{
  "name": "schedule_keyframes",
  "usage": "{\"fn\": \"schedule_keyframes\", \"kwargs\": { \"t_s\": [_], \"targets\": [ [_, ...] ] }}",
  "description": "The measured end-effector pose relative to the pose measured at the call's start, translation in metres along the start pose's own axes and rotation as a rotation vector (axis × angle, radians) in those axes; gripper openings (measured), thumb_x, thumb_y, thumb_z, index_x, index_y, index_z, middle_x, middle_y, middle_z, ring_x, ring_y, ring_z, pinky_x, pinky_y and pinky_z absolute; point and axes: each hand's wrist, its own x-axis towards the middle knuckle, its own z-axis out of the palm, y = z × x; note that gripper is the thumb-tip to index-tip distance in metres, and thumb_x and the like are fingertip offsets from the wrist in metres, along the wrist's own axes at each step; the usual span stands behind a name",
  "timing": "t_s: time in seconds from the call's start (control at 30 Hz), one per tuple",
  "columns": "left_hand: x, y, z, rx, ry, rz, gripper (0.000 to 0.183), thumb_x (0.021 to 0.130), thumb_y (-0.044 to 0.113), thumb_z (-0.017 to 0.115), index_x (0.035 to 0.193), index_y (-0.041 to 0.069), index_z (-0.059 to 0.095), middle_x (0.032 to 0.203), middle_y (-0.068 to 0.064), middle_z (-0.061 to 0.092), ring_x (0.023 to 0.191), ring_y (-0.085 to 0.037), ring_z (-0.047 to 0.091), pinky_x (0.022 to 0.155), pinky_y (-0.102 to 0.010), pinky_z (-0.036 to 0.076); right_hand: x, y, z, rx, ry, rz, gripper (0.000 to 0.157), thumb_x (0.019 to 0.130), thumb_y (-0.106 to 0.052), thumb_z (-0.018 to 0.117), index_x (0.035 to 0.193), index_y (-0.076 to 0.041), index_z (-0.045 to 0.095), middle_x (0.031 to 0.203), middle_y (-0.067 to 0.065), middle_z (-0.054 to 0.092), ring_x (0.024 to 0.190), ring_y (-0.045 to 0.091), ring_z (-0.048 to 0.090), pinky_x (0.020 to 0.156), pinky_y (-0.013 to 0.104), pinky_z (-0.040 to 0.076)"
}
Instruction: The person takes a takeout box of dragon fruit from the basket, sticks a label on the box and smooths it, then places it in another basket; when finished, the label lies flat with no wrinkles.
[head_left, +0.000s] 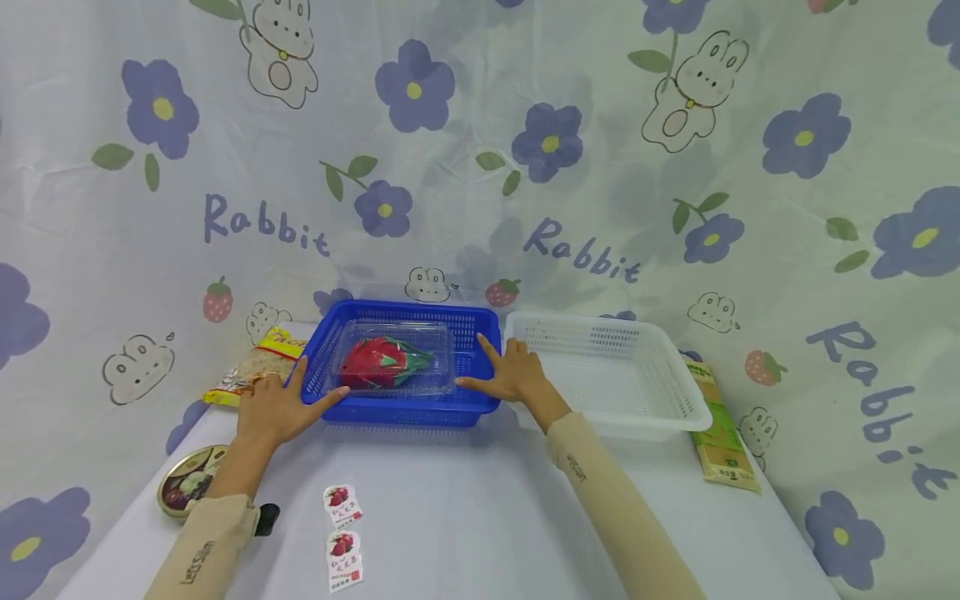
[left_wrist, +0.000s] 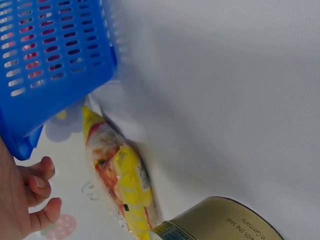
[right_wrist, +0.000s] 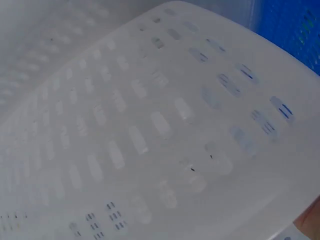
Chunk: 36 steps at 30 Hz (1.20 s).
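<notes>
In the head view, a clear plastic box (head_left: 442, 354) with a red dragon fruit (head_left: 371, 362) inside sits in a blue basket (head_left: 405, 408). My left hand (head_left: 273, 410) is at the basket's near left corner, its thumb stretched over the rim to the box's edge. Its other fingers (left_wrist: 42, 187) are loosely bent beneath the rim in the left wrist view, holding nothing. My right hand (head_left: 513, 372) lies at the blue basket's right rim, thumb and forefinger spread, the thumb tip by the box. Whether either thumb touches the box, I cannot tell.
A white basket (head_left: 600, 421) stands to the right, close beside the blue one. Left are a yellow food bag (head_left: 255, 367) and a round tin (head_left: 180, 483). Two fruit-printed labels (head_left: 343, 504) lie in front. A green-and-tan packet (head_left: 723, 437) lies far right.
</notes>
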Motion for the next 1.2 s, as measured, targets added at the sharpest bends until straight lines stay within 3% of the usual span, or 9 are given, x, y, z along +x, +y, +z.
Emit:
{"fn": "schedule_keyframes", "kwargs": {
  "t_s": [0.43, 0.67, 0.93, 1.2],
  "targets": [
    [0.004, 0.000, 0.001, 0.001, -0.022, -0.009, 0.115, 0.082, 0.088, 0.031, 0.157, 0.002, 0.016, 0.138, -0.047, 0.037, 0.124, -0.063, 0.037, 0.095, -0.076, 0.033, 0.008, -0.019, 0.001, -0.083, 0.016, -0.016, 0.104, 0.076, -0.093, 0.035, 0.159, -0.035, 0.011, 0.138, 0.021, 0.045, 0.115, 0.034, 0.046, 0.087, 0.042, 0.045],
    [0.003, 0.001, 0.000, 0.003, -0.050, -0.007, 0.116, 0.082, 0.089, 0.030, 0.158, 0.003, 0.015, 0.135, -0.048, 0.040, 0.114, -0.063, 0.047, 0.073, -0.058, 0.047, 0.011, -0.026, 0.004, -0.120, 0.014, -0.026, 0.105, 0.075, -0.094, 0.035, 0.159, -0.035, 0.014, 0.131, 0.021, 0.047, 0.106, 0.031, 0.046, 0.078, 0.037, 0.044],
    [0.003, -0.001, 0.002, -0.010, -0.063, -0.007, 0.116, 0.082, 0.089, 0.030, 0.158, 0.002, 0.013, 0.132, -0.047, 0.043, 0.096, -0.056, 0.055, 0.054, -0.040, 0.041, 0.013, -0.033, 0.013, -0.136, 0.023, -0.032, 0.102, 0.077, -0.093, 0.032, 0.159, -0.036, 0.015, 0.139, 0.024, 0.044, 0.121, 0.036, 0.047, 0.081, 0.039, 0.049],
    [0.002, -0.002, 0.000, -0.024, -0.061, -0.012, 0.115, 0.083, 0.088, 0.031, 0.157, 0.001, 0.014, 0.133, -0.047, 0.043, 0.102, -0.058, 0.054, 0.059, -0.045, 0.046, 0.015, -0.040, 0.016, -0.185, 0.044, -0.053, 0.102, 0.076, -0.094, 0.030, 0.159, -0.035, 0.018, 0.124, 0.020, 0.048, 0.109, 0.030, 0.046, 0.091, 0.041, 0.044]
  ]
}}
